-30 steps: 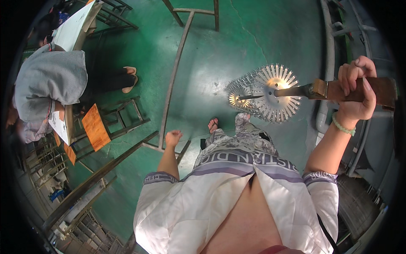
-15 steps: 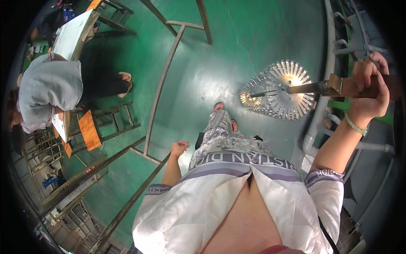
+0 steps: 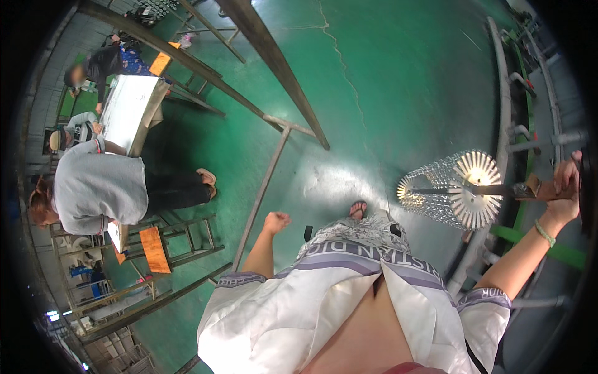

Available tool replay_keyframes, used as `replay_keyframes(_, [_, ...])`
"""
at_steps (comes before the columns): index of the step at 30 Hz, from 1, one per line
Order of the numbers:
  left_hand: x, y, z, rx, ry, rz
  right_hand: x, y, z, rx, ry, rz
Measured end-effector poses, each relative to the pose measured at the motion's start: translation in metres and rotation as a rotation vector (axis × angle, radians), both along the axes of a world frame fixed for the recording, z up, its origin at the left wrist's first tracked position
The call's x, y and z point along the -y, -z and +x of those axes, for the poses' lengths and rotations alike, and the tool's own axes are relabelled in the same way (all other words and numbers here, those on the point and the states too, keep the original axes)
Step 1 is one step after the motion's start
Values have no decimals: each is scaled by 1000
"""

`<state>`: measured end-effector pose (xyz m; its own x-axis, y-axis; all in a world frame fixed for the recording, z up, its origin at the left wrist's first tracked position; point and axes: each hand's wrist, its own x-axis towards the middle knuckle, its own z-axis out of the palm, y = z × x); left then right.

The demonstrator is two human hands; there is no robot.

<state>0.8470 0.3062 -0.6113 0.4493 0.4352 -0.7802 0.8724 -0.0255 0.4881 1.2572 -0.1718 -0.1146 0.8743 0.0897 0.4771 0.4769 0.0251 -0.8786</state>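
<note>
While the wearer stands on a shiny green floor [image 3: 374, 75], the head camera looks straight down past a white shirt with a grey printed band [image 3: 349, 274] and patterned trousers to one foot in a sandal [image 3: 358, 209].

At the far right, the right hand [image 3: 564, 190] is raised to about chest level and its fingers are wrapped around a brown wooden handle [image 3: 541, 189]. A thin green band circles that wrist. From the handle a dark metal rod [image 3: 461, 190] runs left, level with the floor, through a silvery reel [image 3: 451, 190]. This reel is a wire cage shaped like a drum, lying on its side, with a disc of radiating fins at each end. It hangs in the air over the floor, just right of the wearer's legs and beside a grey metal rail [image 3: 501, 124].

Down by the wearer's side, the left hand [image 3: 276, 222] is curled into a loose fist and holds nothing.

Long metal bars [image 3: 274, 56] cross the floor ahead. At far left, well apart, a seated person in a grey top [image 3: 99, 187] bends over near a table with a white sheet [image 3: 128, 112], with orange stools [image 3: 154, 249] close by.

Judging from this pose, the step in hand is carrying the reel by its handle. Any next move calls for keeping the rod level and the reel clear of the rail and legs.
</note>
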Motion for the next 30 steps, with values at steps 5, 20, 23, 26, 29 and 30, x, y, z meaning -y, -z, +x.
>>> replay_keyframes(5, [-19,-23,156,182,155,93,6,-1,105,36,67,26])
replay_keyframes(20, [48,24,303,-111,50,-57,-123,-4,412,98,66,-17])
replay_keyframes(23, [55,32,358,-113,-42,-134,-157,0,481,88,-84,16])
replay_keyframes(26, [29,44,425,-108,-81,-146,-207,6,549,76,-57,20])
replay_keyframes(29, [-22,52,492,-89,-103,-113,-247,20,612,113,-157,53])
replay_keyframes(30, [-46,55,515,-80,-116,-98,-261,22,633,101,-188,61])
